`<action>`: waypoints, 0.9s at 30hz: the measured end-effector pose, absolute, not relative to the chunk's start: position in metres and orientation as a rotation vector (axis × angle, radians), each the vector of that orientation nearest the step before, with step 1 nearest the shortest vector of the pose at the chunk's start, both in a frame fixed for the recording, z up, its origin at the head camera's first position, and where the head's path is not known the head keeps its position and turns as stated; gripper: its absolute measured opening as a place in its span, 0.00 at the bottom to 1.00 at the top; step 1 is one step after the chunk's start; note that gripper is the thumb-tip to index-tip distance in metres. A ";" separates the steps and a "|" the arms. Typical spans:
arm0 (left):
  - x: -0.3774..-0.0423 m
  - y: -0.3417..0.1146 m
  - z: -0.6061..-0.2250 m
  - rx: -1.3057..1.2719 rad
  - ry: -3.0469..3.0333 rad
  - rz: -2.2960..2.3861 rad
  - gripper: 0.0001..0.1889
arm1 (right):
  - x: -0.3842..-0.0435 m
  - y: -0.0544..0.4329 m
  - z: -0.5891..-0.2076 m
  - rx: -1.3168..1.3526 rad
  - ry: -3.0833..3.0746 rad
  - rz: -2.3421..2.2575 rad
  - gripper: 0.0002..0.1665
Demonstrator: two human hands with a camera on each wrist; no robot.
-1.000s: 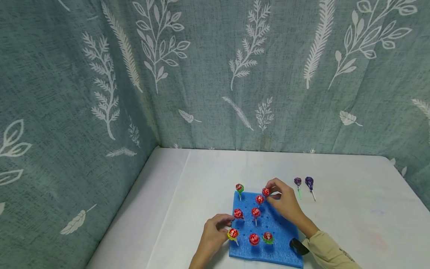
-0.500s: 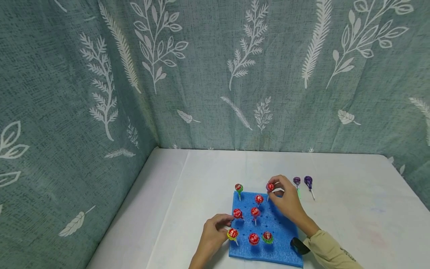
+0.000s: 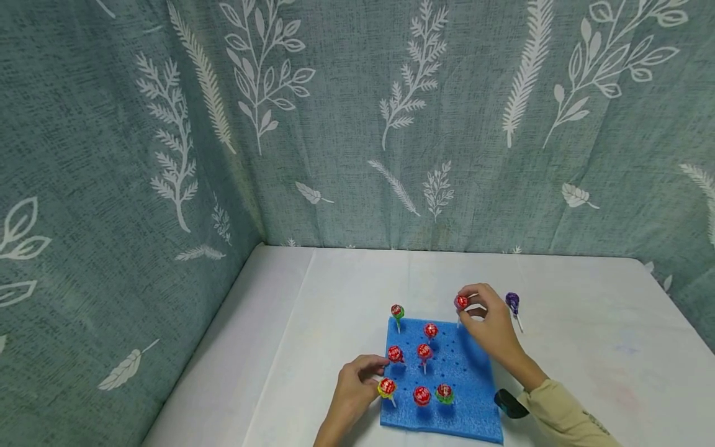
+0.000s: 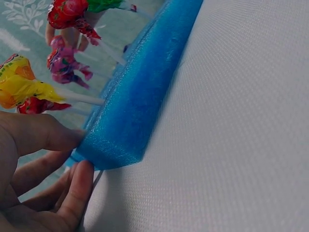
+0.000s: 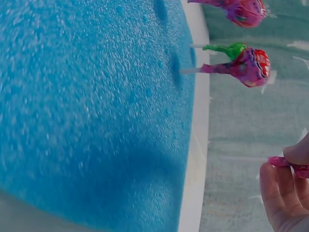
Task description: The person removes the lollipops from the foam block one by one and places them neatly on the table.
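Lollipop [image 3: 461, 302] pinched by its wrapper [image 5: 277, 161] in right hand [image 3: 494, 325], near far edge of blue foam block [image 3: 472, 394], whose left edge is gripped by left hand [image 3: 357, 383]. Judged light, stiff-sticked, slippery-wrapped — best held where the wrapper is twisted.

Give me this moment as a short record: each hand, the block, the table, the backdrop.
Left hand: grips the left edge of the blue foam block
Right hand: pinches a red-and-pink lollipop, its stick free of the foam
Block: seven lollipops stand in it
Table: white, purple lollipop lying beyond the block
Backdrop: grey-green curtain, white leaf print
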State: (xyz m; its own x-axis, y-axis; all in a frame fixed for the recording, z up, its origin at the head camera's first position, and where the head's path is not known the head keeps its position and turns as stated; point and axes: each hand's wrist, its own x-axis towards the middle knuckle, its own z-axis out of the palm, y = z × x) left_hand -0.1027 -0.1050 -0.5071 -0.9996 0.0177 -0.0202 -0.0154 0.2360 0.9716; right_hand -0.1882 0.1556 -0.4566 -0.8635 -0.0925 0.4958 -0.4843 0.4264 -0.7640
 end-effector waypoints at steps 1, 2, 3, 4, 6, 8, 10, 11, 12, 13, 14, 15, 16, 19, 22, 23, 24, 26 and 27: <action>-0.103 -0.105 -0.507 0.001 2.450 1.924 0.25 | -0.188 0.157 -0.456 0.491 -2.303 1.411 0.20; -0.103 -0.105 -0.507 0.001 2.451 1.924 0.25 | -0.188 0.158 -0.456 0.490 -2.300 1.407 0.20; -0.103 -0.105 -0.506 -0.002 2.454 1.921 0.25 | -0.188 0.159 -0.455 0.488 -2.298 1.401 0.20; -0.103 -0.104 -0.506 0.000 2.458 1.916 0.25 | -0.188 0.160 -0.455 0.486 -2.298 1.390 0.20; -0.103 -0.104 -0.506 0.002 2.462 1.911 0.26 | -0.188 0.163 -0.455 0.475 -2.301 1.383 0.20; -0.103 -0.105 -0.505 0.002 2.471 1.902 0.26 | -0.188 0.165 -0.455 0.462 -2.309 1.369 0.20; -0.102 -0.105 -0.505 0.003 2.482 1.887 0.26 | -0.188 0.168 -0.455 0.449 -2.310 1.365 0.21; -0.102 -0.105 -0.506 0.003 2.486 1.883 0.26 | -0.187 0.169 -0.455 0.442 -2.308 1.367 0.21; -0.102 -0.105 -0.506 0.004 2.490 1.879 0.25 | -0.187 0.170 -0.455 0.436 -2.307 1.363 0.21; -0.102 -0.105 -0.506 0.005 2.495 1.873 0.25 | -0.187 0.172 -0.454 0.433 -2.307 1.354 0.21; -0.102 -0.105 -0.506 0.003 2.497 1.868 0.25 | -0.187 0.173 -0.454 0.431 -2.303 1.354 0.21; -0.102 -0.105 -0.506 0.004 2.498 1.867 0.25 | -0.188 0.175 -0.454 0.431 -2.299 1.352 0.21; -0.102 -0.105 -0.506 0.004 2.497 1.869 0.24 | -0.188 0.176 -0.454 0.433 -2.296 1.344 0.21; -0.102 -0.105 -0.506 -0.001 2.493 1.874 0.25 | -0.188 0.181 -0.454 0.441 -2.277 1.343 0.20; -0.102 -0.105 -0.505 -0.002 2.494 1.872 0.26 | -0.188 0.185 -0.453 0.443 -2.257 1.350 0.21; -0.102 -0.105 -0.505 0.000 2.496 1.871 0.26 | -0.188 0.187 -0.453 0.442 -2.250 1.358 0.21; -0.102 -0.105 -0.504 0.003 2.499 1.870 0.26 | -0.188 0.188 -0.453 0.440 -2.244 1.366 0.21; -0.102 -0.105 -0.504 0.007 2.503 1.868 0.26 | -0.188 0.191 -0.453 0.433 -2.236 1.374 0.21; -0.102 -0.105 -0.504 0.007 2.504 1.868 0.26 | -0.188 0.193 -0.452 0.430 -2.232 1.380 0.21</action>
State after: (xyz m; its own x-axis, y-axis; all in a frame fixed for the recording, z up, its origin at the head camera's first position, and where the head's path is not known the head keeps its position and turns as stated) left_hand -0.1016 -0.1047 -0.5044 -0.9998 0.0141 -0.0109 -0.0064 0.2850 0.9585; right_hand -0.1877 0.1928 -0.4521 -0.8366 -0.0150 0.5475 -0.4965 0.4428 -0.7466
